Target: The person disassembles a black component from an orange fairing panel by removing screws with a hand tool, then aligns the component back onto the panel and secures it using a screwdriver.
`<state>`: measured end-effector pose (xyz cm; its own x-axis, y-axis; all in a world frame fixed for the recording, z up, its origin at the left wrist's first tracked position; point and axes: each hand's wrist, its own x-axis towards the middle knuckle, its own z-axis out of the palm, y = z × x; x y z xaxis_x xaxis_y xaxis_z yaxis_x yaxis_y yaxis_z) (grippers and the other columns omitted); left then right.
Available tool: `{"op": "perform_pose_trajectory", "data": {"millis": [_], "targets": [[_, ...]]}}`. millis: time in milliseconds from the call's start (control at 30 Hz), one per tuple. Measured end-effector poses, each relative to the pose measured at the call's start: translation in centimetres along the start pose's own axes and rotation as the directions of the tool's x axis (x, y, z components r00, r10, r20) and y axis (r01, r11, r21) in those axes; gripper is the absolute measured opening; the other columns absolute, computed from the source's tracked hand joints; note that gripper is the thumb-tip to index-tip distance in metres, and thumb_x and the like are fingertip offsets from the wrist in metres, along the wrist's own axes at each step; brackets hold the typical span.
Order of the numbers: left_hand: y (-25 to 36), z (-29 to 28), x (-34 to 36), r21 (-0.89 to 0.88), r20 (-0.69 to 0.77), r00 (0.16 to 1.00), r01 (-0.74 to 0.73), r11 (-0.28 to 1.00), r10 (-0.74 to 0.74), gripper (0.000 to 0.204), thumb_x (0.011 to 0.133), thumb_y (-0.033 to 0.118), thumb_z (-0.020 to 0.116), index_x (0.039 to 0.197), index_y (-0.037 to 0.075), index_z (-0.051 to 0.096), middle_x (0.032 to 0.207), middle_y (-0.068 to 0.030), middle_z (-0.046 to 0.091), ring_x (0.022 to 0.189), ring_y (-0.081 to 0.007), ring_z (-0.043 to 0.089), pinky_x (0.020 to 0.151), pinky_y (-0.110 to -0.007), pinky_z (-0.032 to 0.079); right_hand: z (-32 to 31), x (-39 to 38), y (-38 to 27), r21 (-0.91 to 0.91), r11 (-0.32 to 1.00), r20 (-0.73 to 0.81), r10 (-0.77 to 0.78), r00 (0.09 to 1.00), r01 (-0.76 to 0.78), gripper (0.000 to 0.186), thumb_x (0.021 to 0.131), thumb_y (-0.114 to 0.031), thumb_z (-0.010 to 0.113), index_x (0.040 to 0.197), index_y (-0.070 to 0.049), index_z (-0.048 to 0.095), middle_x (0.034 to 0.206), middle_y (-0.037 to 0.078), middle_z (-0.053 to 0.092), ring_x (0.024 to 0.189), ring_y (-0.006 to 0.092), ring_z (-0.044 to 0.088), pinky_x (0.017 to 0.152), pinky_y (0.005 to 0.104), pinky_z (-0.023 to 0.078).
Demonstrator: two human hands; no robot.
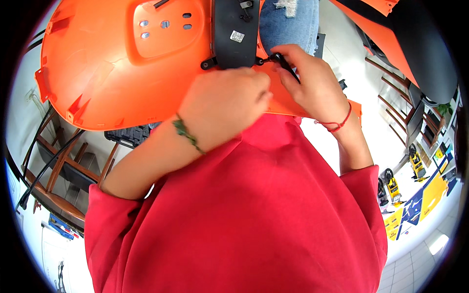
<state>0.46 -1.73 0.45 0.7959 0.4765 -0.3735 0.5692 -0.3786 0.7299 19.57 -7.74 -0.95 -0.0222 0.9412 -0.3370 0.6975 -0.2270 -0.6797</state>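
Observation:
A large orange plastic shell (pixel 88 58) lies before me, with a black rectangular part (pixel 236 49) along its right portion and small black fittings at that part's lower corners. My right hand (pixel 305 80) grips a black-handled tool (pixel 286 66) whose slim end meets the fitting at the black part's lower right corner. My left hand (pixel 227 100), slightly blurred, is over the shell just below the black part, fingers curled inward; what they hold, if anything, is hidden. A leg in blue jeans (pixel 288 27) shows behind the shell.
An orange-and-black panel (pixel 415 53) stands at upper right. Wooden chairs (pixel 63 171) are at left and more (pixel 400 100) at right. A black tool case (pixel 124 136) sits under the shell's left edge. Small yellow models (pixel 391 185) stand at lower right.

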Motion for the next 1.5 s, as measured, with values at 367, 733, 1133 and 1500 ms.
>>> {"op": "perform_pose_trajectory", "data": {"millis": [367, 733, 1133, 1500], "targets": [[-3.9, -1.2, 2.8, 0.027, -0.261, 0.963, -0.061, 0.998, 0.066, 0.007, 0.088, 0.008, 0.058, 0.094, 0.004, 0.060, 0.090, -0.0084, 0.060, 0.079, -0.0272, 0.062, 0.069, -0.036, 0.050, -0.2, 1.8, 0.6, -0.515, 0.627, 0.126, -0.619, 0.775, 0.584, 0.008, 0.069, -0.011, 0.063, 0.073, -0.007, 0.068, 0.096, 0.002, 0.066, 0.111, 0.0205, 0.055, 0.098, 0.0411, 0.042], [-3.4, 1.4, 4.2, 0.199, -0.058, 0.983, -0.158, 0.967, 0.173, 0.013, 0.087, 0.009, 0.057, 0.096, 0.001, 0.062, 0.097, -0.0079, 0.058, 0.081, -0.0298, 0.063, 0.069, -0.040, 0.053, 0.9, 0.4, 2.1, -0.406, 0.657, 0.011, -0.691, 0.723, 0.635, 0.010, 0.063, -0.010, 0.065, 0.069, -0.003, 0.061, 0.103, 0.007, 0.061, 0.107, 0.0249, 0.057, 0.085, 0.0356, 0.051], [-3.2, 2.2, 7.3, 0.309, 0.027, 0.961, -0.271, 0.912, 0.277, 0.009, 0.080, 0.007, 0.060, 0.088, 0.006, 0.060, 0.087, -0.0069, 0.063, 0.090, -0.0268, 0.060, 0.081, -0.038, 0.049, 0.6, -0.7, 2.2, -0.261, 0.821, -0.096, -0.546, 0.832, 0.508, 0.024, 0.066, 0.001, 0.067, 0.089, -0.002, 0.059, 0.100, 0.010, 0.058, 0.102, 0.0307, 0.057, 0.086, 0.0385, 0.049], [-3.4, 4.1, 7.9, 0.615, 0.012, 0.895, -0.357, 0.703, 0.445, 0.007, 0.079, 0.016, 0.060, 0.085, 0.013, 0.062, 0.080, 0.0004, 0.060, 0.086, -0.0171, 0.059, 0.074, -0.031, 0.044, 0.5, -1.6, 2.7, -0.131, 0.889, -0.182, -0.457, 0.871, 0.439, 0.034, 0.064, 0.002, 0.073, 0.094, -0.004, 0.059, 0.102, 0.010, 0.057, 0.105, 0.0318, 0.056, 0.086, 0.0407, 0.048]]}}
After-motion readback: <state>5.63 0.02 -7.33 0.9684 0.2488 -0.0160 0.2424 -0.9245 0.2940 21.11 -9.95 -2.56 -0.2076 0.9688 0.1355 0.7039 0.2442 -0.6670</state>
